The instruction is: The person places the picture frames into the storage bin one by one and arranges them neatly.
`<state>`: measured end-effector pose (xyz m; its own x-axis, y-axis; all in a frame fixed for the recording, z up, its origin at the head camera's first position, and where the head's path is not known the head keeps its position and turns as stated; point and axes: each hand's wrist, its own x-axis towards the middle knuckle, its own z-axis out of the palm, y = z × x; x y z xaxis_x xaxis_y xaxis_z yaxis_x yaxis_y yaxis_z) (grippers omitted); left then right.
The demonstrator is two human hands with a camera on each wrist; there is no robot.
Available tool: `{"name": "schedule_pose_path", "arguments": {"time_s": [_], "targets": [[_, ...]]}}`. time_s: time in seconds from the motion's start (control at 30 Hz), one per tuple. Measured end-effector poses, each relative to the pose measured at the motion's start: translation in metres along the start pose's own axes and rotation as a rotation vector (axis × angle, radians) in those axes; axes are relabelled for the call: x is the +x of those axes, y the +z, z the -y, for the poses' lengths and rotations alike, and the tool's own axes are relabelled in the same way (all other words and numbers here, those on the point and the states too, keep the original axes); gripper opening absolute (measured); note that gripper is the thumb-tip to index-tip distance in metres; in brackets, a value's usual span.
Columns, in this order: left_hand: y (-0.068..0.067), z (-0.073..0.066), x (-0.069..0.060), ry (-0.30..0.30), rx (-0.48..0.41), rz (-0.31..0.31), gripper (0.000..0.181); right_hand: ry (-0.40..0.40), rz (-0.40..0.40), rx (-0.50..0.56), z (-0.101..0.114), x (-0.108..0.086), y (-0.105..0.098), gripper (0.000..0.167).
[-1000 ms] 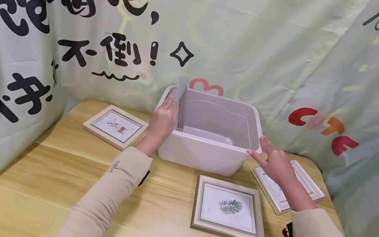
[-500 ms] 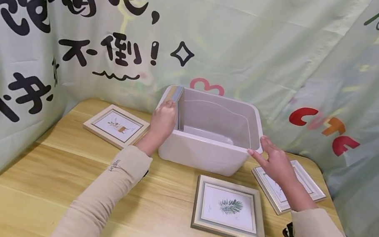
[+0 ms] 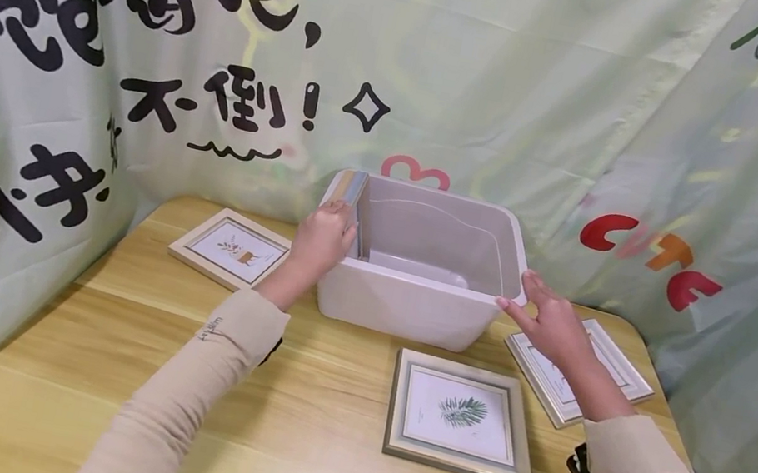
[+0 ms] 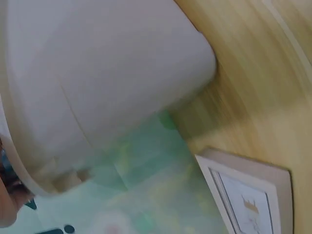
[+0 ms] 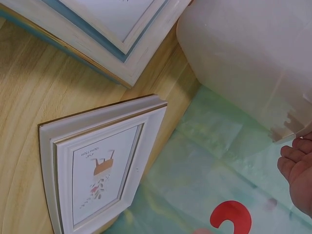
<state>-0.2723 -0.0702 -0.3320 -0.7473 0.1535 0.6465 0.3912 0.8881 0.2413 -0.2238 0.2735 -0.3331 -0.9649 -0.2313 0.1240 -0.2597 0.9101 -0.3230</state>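
A pale grey plastic bin (image 3: pixel 405 304) stands at the back middle of the table in the head view. Picture frames (image 3: pixel 355 186) stand on edge inside it, along its left end. My left hand (image 3: pixel 324 237) grips the near upper part of these frames with bent fingers; its grip is partly hidden by the hand itself. At the opposite end, my right hand (image 3: pixel 554 322) holds the bin's corner, thumb on the front rim and fingers at the side. The right wrist view catches its fingers (image 5: pixel 295 158) bent at the rim's underside.
A beige picture frame (image 3: pixel 232 249) lies left of the bin. In front lies a silver-gold frame (image 3: pixel 461 416) with a green leaf print. A white frame (image 3: pixel 611 362) lies under the right forearm. Printed cloth (image 3: pixel 513 82) hangs behind the wooden table (image 3: pixel 118 377).
The frame in my left hand has gone down and now stands upright against the bin's left end. Since then the left hand and forearm have shifted slightly left. My right hand stays put.
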Motion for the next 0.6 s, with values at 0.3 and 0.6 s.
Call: {"name": "schedule_pose_path", "arguments": {"time_s": [0.3, 0.6], "targets": [[-0.017, 0.032, -0.002, -0.084, -0.301, -0.057, 0.041, -0.014, -0.005, -0.007, -0.001, 0.001, 0.001, 0.078], [-0.028, 0.060, -0.019, -0.139, -0.249, -0.069, 0.046, -0.016, -0.005, -0.020, 0.000, 0.000, 0.001, 0.076]]}}
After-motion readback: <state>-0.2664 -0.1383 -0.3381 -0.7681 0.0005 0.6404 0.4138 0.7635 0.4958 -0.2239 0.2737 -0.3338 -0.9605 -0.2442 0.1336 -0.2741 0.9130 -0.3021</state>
